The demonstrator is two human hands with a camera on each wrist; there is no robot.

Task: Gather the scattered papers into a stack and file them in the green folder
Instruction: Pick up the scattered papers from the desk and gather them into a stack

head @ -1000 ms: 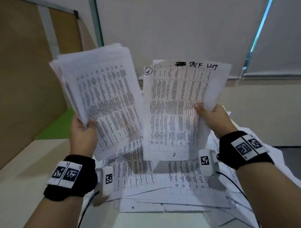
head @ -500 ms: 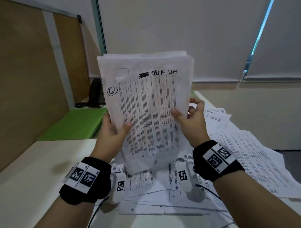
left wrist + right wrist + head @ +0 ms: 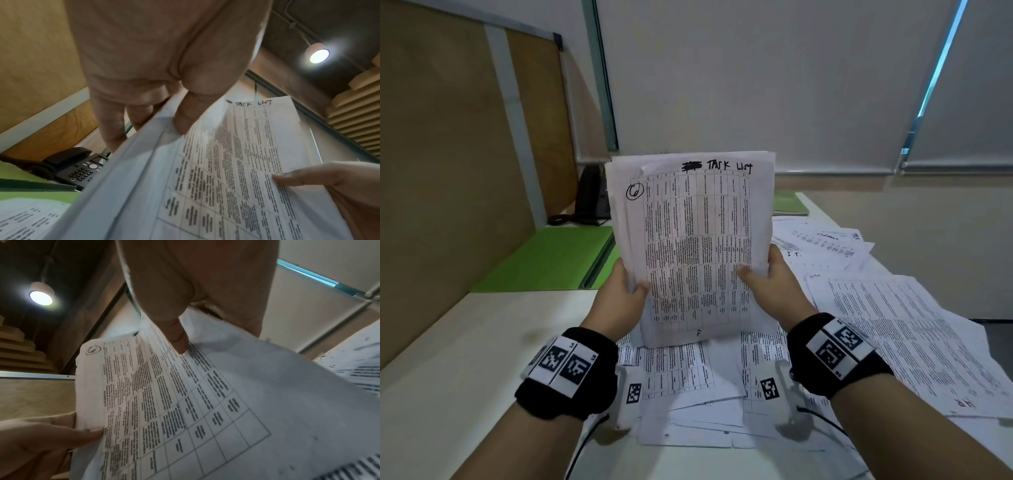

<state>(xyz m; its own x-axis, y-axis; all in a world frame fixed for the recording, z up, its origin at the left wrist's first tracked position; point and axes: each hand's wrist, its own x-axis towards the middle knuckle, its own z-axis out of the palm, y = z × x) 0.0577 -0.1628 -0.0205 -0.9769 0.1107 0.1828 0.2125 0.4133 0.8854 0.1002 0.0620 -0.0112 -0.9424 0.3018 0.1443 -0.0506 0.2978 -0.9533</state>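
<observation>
Both hands, left hand (image 3: pixel 619 294) and right hand (image 3: pixel 767 281), pinching upright stack (image 3: pixel 695 240); top sheet gridded, handwritten "TASK LIST".

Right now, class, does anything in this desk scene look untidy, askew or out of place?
Yes. The held stack is uneven: its sheet edges fan out along the left side and top. Loose papers lie overlapping at odd angles across the desk. The green folder lies behind, and none of its visible part holds paper.
</observation>
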